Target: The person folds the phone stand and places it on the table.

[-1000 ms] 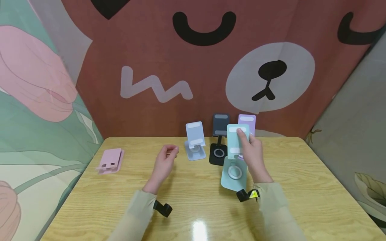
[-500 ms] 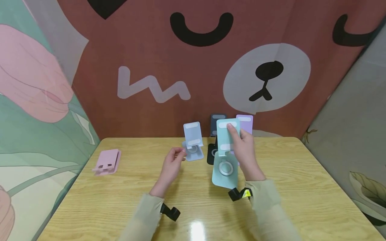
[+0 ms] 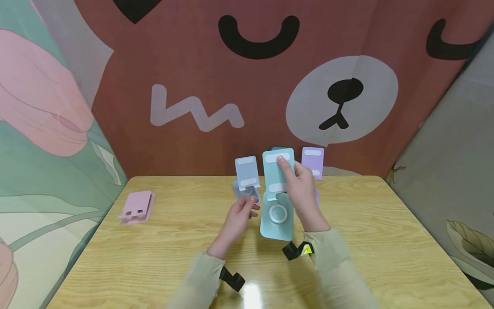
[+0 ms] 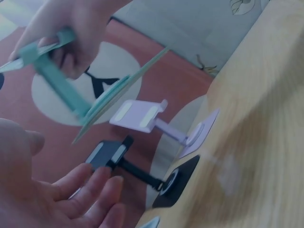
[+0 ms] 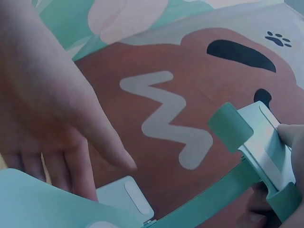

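My right hand (image 3: 302,191) grips a mint-green phone stand (image 3: 273,175) by its upper plate, thumb on the front and fingers behind. The stand is unfolded, and the left wrist view shows its base (image 4: 118,97) raised off the table. Just left of that base is my left hand (image 3: 238,214), fingers loosely extended with nothing in them. It looks close to the mint base without clearly touching it. Behind the left hand stands a light-blue phone stand (image 3: 247,171). A black phone stand (image 4: 178,185) is mostly hidden behind the mint one in the head view.
A purple phone stand (image 3: 313,159) stands at the back right, partly covered by my right hand. Folded flat, a pink phone stand (image 3: 138,205) lies at the table's left. The wooden table (image 3: 370,240) ends at a printed cloth backdrop (image 3: 193,150).
My right hand has carried the mint phone stand leftward, in front of the black one. My left hand has moved right, toward the mint stand's base, and its fingers have spread.
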`<action>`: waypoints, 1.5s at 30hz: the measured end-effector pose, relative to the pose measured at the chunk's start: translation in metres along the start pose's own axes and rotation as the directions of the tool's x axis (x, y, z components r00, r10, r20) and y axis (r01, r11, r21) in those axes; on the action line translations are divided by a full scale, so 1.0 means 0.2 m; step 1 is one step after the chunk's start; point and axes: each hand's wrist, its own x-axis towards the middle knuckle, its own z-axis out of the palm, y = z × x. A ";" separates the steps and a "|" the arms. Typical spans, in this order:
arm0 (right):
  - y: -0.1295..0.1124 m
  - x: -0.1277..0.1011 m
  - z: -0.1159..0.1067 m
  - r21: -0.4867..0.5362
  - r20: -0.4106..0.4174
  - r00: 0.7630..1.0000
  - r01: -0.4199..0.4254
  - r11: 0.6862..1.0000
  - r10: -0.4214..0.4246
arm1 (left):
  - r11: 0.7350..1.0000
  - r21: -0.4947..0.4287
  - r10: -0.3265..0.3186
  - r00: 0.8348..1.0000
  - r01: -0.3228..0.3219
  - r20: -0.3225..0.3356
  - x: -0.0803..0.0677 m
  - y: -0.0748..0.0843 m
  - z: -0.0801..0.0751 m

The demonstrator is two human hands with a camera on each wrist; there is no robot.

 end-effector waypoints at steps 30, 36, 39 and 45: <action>-0.05 -0.03 0.03 0.048 0.053 0.994 0.093 0.995 -0.095 | 0.998 -0.027 -0.053 0.994 0.051 -0.096 -0.03 -0.02 0.09; -0.07 -0.01 0.02 0.025 0.043 0.995 0.085 0.996 -0.086 | 0.997 -0.046 -0.064 0.993 0.060 -0.100 -0.03 -0.01 0.10; -0.07 -0.01 0.02 0.018 0.059 0.993 0.099 0.995 -0.100 | 0.997 -0.056 -0.059 0.991 0.052 -0.122 -0.03 -0.02 0.10; -0.05 0.00 0.02 -0.024 0.055 0.987 0.155 0.988 -0.154 | 1.000 -0.017 -0.018 0.977 0.015 -0.214 -0.03 -0.03 0.11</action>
